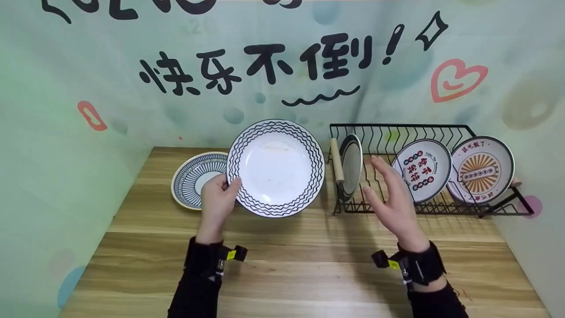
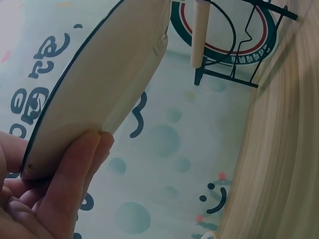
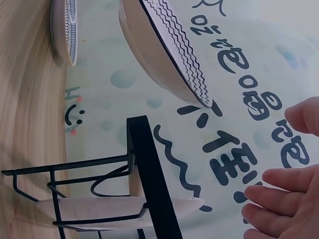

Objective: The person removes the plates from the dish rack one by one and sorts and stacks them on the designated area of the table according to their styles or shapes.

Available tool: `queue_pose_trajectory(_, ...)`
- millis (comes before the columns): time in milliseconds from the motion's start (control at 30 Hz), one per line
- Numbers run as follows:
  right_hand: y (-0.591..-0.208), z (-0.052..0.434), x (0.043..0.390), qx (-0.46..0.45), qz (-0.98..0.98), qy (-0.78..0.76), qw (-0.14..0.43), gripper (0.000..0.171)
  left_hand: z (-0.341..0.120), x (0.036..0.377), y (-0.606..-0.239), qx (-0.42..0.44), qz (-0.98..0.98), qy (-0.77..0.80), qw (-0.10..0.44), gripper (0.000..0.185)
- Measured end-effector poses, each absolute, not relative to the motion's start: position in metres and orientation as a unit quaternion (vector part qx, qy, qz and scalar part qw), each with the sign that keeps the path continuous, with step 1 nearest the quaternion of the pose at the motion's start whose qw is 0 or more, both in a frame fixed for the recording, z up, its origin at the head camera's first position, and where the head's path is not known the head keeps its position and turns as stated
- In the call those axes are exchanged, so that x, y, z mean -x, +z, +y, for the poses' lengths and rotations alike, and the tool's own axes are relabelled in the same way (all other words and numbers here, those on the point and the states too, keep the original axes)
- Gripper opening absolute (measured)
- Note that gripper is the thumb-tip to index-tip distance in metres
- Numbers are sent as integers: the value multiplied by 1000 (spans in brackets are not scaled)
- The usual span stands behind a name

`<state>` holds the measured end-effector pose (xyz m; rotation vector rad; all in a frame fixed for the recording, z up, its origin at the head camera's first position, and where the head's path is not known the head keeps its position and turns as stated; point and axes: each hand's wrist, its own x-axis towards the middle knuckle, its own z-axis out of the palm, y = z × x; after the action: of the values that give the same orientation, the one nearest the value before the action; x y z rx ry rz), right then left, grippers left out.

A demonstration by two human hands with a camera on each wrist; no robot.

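Left hand [image 1: 217,196] grips the zigzag plate [image 1: 276,168] mid-frame, upright; right hand [image 1: 390,198] hangs relaxed, empty. Rack [image 1: 459,128] on the right already has three plates, the striped plate [image 1: 194,176] at left probably remains.

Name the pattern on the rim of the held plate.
Black zigzag lines on white plate; clearest in the head view.

The plate [image 1: 276,168] just left of the black wire rack [image 1: 441,132] is white with black zigzag bands round its rim. Further left of the rack, a second plate [image 1: 196,176] shows dark blue radiating stripes. Inside the rack, one plate [image 1: 421,170] bears red and black characters, another [image 1: 480,170] an orange sunburst. The table [image 1: 309,265] is light wood grain.
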<state>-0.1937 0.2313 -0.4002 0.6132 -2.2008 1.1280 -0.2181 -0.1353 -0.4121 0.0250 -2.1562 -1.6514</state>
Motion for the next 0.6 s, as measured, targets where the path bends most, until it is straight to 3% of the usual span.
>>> queue_pose_trajectory(267, -400, 238, 197, -208, -840, 403, 298, 60, -150, 221, -412, -25, -781, -581, 229, 10)
queue_pose_trajectory(600, -401, 247, 201, -195, -847, 395, 297, 62, -163, 227, -416, -53, -763, -611, 204, 14)
